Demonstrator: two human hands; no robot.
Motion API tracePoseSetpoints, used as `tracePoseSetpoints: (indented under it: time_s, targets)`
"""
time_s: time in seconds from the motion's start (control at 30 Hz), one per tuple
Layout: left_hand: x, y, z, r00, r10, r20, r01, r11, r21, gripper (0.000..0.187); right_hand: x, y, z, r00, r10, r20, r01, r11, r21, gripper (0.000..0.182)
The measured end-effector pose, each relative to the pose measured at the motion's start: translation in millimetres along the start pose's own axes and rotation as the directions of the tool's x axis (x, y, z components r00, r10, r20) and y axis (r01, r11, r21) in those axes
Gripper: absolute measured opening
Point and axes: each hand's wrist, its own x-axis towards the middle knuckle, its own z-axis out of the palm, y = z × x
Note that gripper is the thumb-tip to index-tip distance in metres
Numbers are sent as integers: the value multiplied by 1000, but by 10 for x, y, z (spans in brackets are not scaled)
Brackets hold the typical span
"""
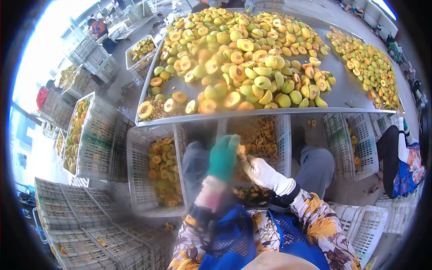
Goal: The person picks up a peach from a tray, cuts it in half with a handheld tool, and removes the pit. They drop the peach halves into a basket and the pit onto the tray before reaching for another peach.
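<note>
Fruit piece (241,149) sits pinched in the right hand (262,173), grip nearly closed; the left hand (223,157) is too blurred to tell.

Metal table (342,92) — halved fruit (252,58), pits (161,112)

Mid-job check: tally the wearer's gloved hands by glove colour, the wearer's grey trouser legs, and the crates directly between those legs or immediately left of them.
Green-gloved left hand: 1
White-gloved right hand: 1
Grey trouser legs: 2 (left leg, right leg)
Crates: 2 (middle crate, left crate)
Total: 6
</note>
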Motion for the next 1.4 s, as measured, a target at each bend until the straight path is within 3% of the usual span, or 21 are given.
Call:
tracePoseSetpoints:
  time_s: [0.13,0.2,0.23,0.3,0.4,0.53,0.63,0.7,0.8,0.83,0.87,0.9,0.93,0.97,1.0,1.07,1.17,1.23,1.27,1.33,1.4]
  targets:
    - [52,-137,-33,964,266,-12,-261,937,-232,28,7,-105,-29,925,343,165,-379,877,296,48]
    - [-82,-109,133,951,266,-158,-309,833,-460,27,45,-153,-53,956,269,113,-291,914,282,48]
    - [-44,-190,160,956,213,-200,-283,844,-455,26,53,-139,-53,975,201,91,-216,953,211,48]
    - [-24,-117,105,993,93,-69,-110,936,-335,26,32,-174,-80,932,294,212,-342,905,252,45]
    - [-48,-53,124,999,43,20,-32,923,-383,25,-96,-250,-179,725,368,582,-687,333,645,43]
    - [-8,-68,144,994,15,106,32,904,-427,28,-137,-281,-196,739,401,542,-666,306,681,44]
    - [104,-211,110,960,47,275,93,876,-474,31,-192,8,-80,738,136,661,-660,-57,749,45]
    - [49,-133,279,995,96,-14,-90,866,-491,31,-176,83,94,783,-122,610,-611,-338,716,46]
    - [117,-255,177,932,152,-329,-285,867,-409,29,-210,11,152,899,216,381,-393,12,919,44]
    - [185,-261,-41,900,119,-419,-291,881,-374,31,-212,52,125,908,377,181,-326,368,871,46]
    - [121,-128,-313,874,72,-481,-313,840,-442,29,-190,344,82,945,314,93,-318,816,482,43]
    - [58,5,-585,841,25,-540,-346,793,-501,29,-169,637,39,969,247,3,-246,965,-87,41]
    - [63,-64,-971,851,104,-514,-283,916,-284,30,-230,1154,20,971,215,103,-117,807,-579,38]
    - [83,-120,-1360,866,179,-467,-222,974,-39,32,-366,1527,-47,918,367,151,-176,717,-674,36]
    - [67,-64,-1657,857,358,-371,-41,765,643,36,-451,1734,-74,840,512,180,-208,610,-765,35]
    - [301,-56,-1900,822,548,-157,25,241,970,34,-366,1552,-39,861,501,81,-316,655,-686,36]
    - [999,228,-1659,874,476,-98,-31,256,966,35,-206,1301,114,903,423,74,-302,748,-591,38]
    - [1478,326,-1341,906,404,-123,85,112,990,48,-211,1243,196,921,373,108,-247,776,-580,39]
    - [1687,309,-1268,947,307,-96,57,132,990,50,-204,1090,156,888,424,177,-236,752,-616,39]
    - [2061,159,-1319,995,90,-32,18,154,988,56,-334,985,141,904,425,45,-337,774,-535,37]
    - [2168,-196,-1345,934,357,22,-105,218,970,46,-429,1071,163,895,445,-11,-401,796,-454,39]
